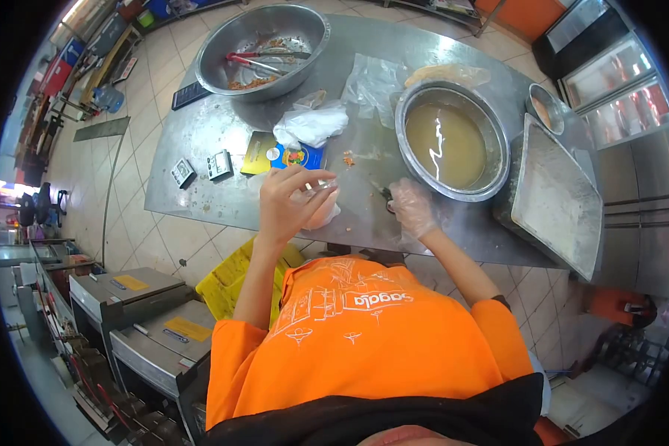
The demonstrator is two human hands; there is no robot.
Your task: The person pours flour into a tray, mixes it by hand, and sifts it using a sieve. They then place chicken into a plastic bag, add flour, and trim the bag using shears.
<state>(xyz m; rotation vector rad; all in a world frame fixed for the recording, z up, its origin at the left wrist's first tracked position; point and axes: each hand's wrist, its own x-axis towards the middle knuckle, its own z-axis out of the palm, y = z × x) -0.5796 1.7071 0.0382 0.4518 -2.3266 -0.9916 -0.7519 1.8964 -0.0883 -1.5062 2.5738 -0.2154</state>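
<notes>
My left hand [293, 199] is bare, its fingers curled round a crumpled piece of clear plastic [322, 211] above the table's near edge. My right hand [411, 208] wears a clear plastic glove and pinches a small dark object [386, 195], too small to name. Beyond my left hand lie a yellow and blue packet [296, 157] and a crumpled white bag [311, 126]. To the right of my right hand stands a metal bowl of cloudy yellowish liquid [446, 141].
On the steel table [223, 197] are a large bowl [305, 74] with red-handled tongs, a phone [189, 95], two small boxes, plastic sheets [375, 85], a small metal bowl [546, 108] and a tray of white powder [557, 197]. A yellow crate [230, 286] stands below.
</notes>
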